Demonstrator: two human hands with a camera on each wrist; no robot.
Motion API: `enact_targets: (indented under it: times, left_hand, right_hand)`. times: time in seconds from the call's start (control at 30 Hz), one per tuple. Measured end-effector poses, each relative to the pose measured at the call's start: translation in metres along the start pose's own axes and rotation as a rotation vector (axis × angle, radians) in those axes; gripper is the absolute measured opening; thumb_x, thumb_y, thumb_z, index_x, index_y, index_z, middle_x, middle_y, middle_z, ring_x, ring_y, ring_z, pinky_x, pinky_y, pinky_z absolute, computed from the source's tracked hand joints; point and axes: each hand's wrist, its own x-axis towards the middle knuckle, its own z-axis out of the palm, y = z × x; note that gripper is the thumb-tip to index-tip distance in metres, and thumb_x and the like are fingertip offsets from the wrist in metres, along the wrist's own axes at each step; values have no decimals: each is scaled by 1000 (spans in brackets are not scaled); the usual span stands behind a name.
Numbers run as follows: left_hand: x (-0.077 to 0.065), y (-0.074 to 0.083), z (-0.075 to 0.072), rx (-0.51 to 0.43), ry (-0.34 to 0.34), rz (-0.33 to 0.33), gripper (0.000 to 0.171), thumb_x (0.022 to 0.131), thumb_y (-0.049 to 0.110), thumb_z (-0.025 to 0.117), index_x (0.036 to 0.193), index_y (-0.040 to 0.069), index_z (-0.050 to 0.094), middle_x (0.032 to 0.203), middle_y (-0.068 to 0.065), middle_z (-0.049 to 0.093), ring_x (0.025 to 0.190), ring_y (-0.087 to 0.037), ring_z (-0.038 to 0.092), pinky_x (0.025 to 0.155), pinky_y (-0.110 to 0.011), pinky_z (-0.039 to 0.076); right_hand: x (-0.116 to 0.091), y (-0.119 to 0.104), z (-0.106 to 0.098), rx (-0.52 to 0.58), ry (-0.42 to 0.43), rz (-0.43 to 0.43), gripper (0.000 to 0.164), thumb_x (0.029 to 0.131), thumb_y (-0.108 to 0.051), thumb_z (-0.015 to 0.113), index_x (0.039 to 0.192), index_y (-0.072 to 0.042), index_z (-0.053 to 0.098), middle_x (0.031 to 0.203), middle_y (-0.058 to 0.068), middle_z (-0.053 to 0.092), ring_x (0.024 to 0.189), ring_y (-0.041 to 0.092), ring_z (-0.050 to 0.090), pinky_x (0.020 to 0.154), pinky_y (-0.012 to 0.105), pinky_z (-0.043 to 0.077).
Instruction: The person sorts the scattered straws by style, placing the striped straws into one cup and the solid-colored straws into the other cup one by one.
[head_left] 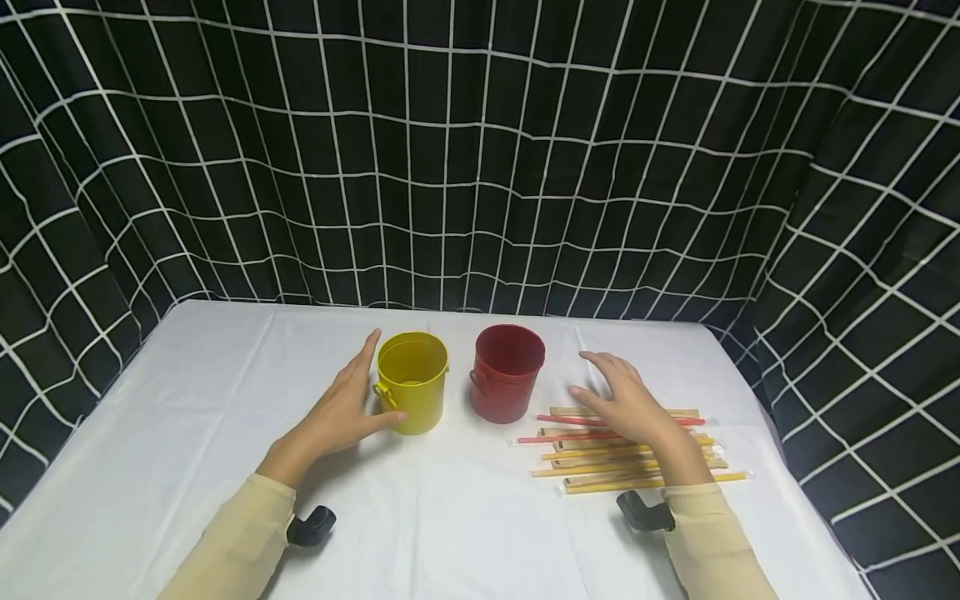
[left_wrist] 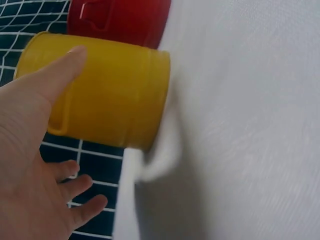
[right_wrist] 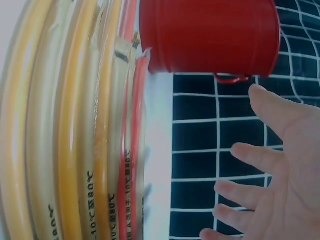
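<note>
A small yellow bucket (head_left: 420, 404) stands upright near the middle of the table, its handle hanging at its left. My left hand (head_left: 337, 417) is beside it, fingers extended along its left and the thumb reaching across its front. In the left wrist view the thumb overlaps the yellow wall, and the other fingers are spread apart from it. To the right stands a red bucket (head_left: 504, 396). Spread and relaxed, my right hand (head_left: 626, 404) hovers over the far side of a row of wrapped straws (right_wrist: 70, 125), to the right of the red bucket, holding nothing.
The straws, red, yellow and paper-wrapped, lie roughly side by side at the right. A white cloth (head_left: 480, 533) covers the table. Behind and at both sides hangs a black curtain (head_left: 465, 150) with a white grid. Each wrist wears a dark camera mount (head_left: 311, 527).
</note>
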Motion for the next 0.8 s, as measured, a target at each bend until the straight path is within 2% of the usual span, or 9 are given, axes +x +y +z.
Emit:
enact_targets:
  times: [0.1, 0.27, 0.33, 0.5, 0.63, 0.8]
  left_hand:
    - [4, -3, 7, -79, -26, -5, 127, 81, 44, 83, 161, 35, -15, 171, -18, 11, 154, -46, 22, 121, -69, 21]
    - [8, -9, 15, -244, -70, -7, 129, 83, 35, 84, 162, 23, -17, 168, -26, 14, 153, -47, 24, 124, -62, 22]
    - [9, -12, 17, -312, -99, -22, 128, 84, 35, 83, 161, 22, -18, 167, -29, 15, 153, -47, 22, 125, -60, 21]
    - [10, -16, 20, -440, -192, -57, 122, 87, 34, 79, 161, 25, -17, 171, -20, 7, 158, -43, 8, 127, -64, 7]
    - [9, -17, 20, -483, -244, -106, 118, 88, 35, 78, 162, 26, -13, 172, -14, -1, 159, -38, 1, 126, -64, -1]
    - [7, -22, 20, -492, -270, -128, 112, 91, 37, 75, 163, 24, -9, 172, -13, -4, 159, -38, 0, 126, -64, -1]
  right_hand:
    - [-2, 5, -1, 26, -16, 10, 66, 100, -40, 59, 154, -7, 38, 159, 29, 35, 149, 50, 26, 121, 69, 23]
    - [-1, 12, -2, 59, -41, 32, 63, 102, -37, 57, 153, -5, 39, 156, 30, 39, 147, 50, 32, 121, 66, 26]
    - [0, 14, -2, 62, -47, 53, 61, 103, -36, 56, 153, -5, 40, 155, 30, 42, 146, 51, 34, 120, 67, 27]
    - [1, 22, -4, 60, -46, 77, 55, 103, -32, 57, 149, -4, 46, 148, 33, 48, 141, 54, 40, 116, 70, 33]
    - [-2, 28, -6, 47, -40, 71, 48, 102, -24, 59, 144, -2, 52, 143, 33, 53, 135, 55, 46, 111, 70, 38]
    - [-1, 34, -4, 43, -64, 85, 41, 101, -20, 61, 136, 0, 60, 138, 31, 58, 130, 52, 51, 109, 68, 42]
